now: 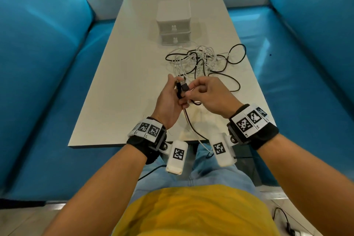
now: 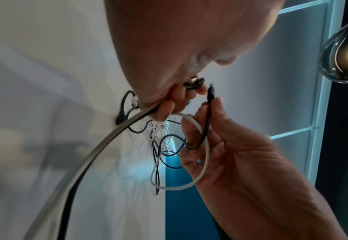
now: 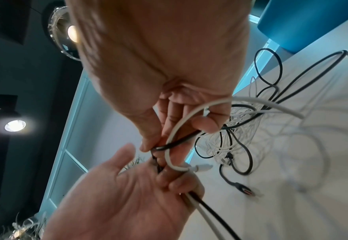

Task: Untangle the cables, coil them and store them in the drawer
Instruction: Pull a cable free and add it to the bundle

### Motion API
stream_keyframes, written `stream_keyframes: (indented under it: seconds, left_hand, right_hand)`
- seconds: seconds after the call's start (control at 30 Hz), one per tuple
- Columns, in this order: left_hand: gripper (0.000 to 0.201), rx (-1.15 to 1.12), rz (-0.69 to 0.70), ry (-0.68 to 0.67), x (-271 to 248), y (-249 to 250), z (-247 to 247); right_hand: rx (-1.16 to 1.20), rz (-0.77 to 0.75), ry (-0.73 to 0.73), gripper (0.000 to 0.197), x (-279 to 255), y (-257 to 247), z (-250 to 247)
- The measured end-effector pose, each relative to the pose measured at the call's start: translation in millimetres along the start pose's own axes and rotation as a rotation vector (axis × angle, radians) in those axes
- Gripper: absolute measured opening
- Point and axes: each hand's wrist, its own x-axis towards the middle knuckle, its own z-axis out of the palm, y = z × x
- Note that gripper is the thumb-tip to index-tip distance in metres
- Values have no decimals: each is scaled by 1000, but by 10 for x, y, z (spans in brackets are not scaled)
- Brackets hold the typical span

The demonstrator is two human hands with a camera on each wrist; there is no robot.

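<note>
Our left hand [image 1: 168, 101] has its fingers curled round a black cable [image 2: 207, 123] and a white cable [image 2: 204, 155], the thumb tip pressing the black one just below its plug, which points up. Our right hand [image 1: 208, 95] pinches a black connector [image 1: 184, 87] between thumb and forefinger, its other fingers folded over the same two cables (which finger touches which cable we cannot tell). The hands touch, held over the near part of the white table [image 1: 118, 82]. Both cables drop from the hands past the near table edge towards the lap. Beyond the hands, a tangle of cables [image 1: 203, 59], black and white, lies on the table. Farther still stands a white two-drawer box [image 1: 173, 23], both drawers closed. Blue benches [image 1: 47, 82] flank the table.
</note>
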Motion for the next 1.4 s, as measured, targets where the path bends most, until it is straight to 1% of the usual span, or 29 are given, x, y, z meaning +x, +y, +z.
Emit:
stream_keyframes:
  seconds: [0.1,0.2,0.27,0.37,0.4,0.47,0.53,0.63,0.7,0.83,0.9,0.97,1.0,1.07,1.1,1.13,1.2,1.27,1.3,1.37,1.4]
  left_hand:
    - [24,195,45,6,-8,-30,29]
    - [20,297,52,0,-1,-43,39]
    - [24,303,43,43,4,-13,50]
    - [27,267,55,96,23,46,39]
    - [26,253,67,100,29,71,38]
    - [26,218,93,99,37,125,42]
    - [23,141,103,104,39,202,41]
    - [22,-103,115,110,63,334,-17]
    - [26,-198,124,132,87,415,-86]
    - [32,-184,148,192,127,544,-177]
    - [32,-129,159,199,125,569,-173]
    - [30,-56,181,188,109,572,-161]
    - [27,-21,181,179,100,572,-159]
    - [15,61,159,165,98,578,-165]
    - [10,123,145,160,107,575,-168]
    - [9,210,135,156,121,567,-161]
    - [11,406,139,122,152,518,-99]
    - [14,568,172,45,165,459,16]
    - [18,615,188,-7,166,432,82]
    - [25,664,212,-114,165,389,193]
    - [22,687,221,-156,173,372,228]
  right_hand:
    - [-10,-14,20,19,2,14,46]
    - [-39,-23,51,24,23,53,69]
    - [-161,-34,28,26,25,78,49]
    - [-374,-22,-100,31,34,139,-55]
    - [-449,-21,-138,28,35,161,-93]
    - [-563,-44,-157,19,38,208,-176]
    - [-627,-57,-114,14,51,269,-287]
    - [-645,-18,27,16,75,384,-505]
    - [-651,27,94,18,93,448,-660]
    - [-772,106,233,19,189,501,-848]
    - [-905,80,247,21,215,466,-805]
    - [-985,-13,239,21,204,421,-696]
    - [-974,-77,251,20,184,398,-648]
    - [-897,-200,294,18,140,345,-588]
    - [-849,-238,302,17,122,311,-577]
    - [-805,-257,286,17,111,267,-572]
    - [-705,-257,209,16,93,166,-570]
    - [-532,-277,167,12,73,53,-541]
    - [-421,-290,162,9,63,-10,-529]
    - [-220,-303,137,14,47,-132,-522]
    - [-148,-304,115,17,40,-185,-524]
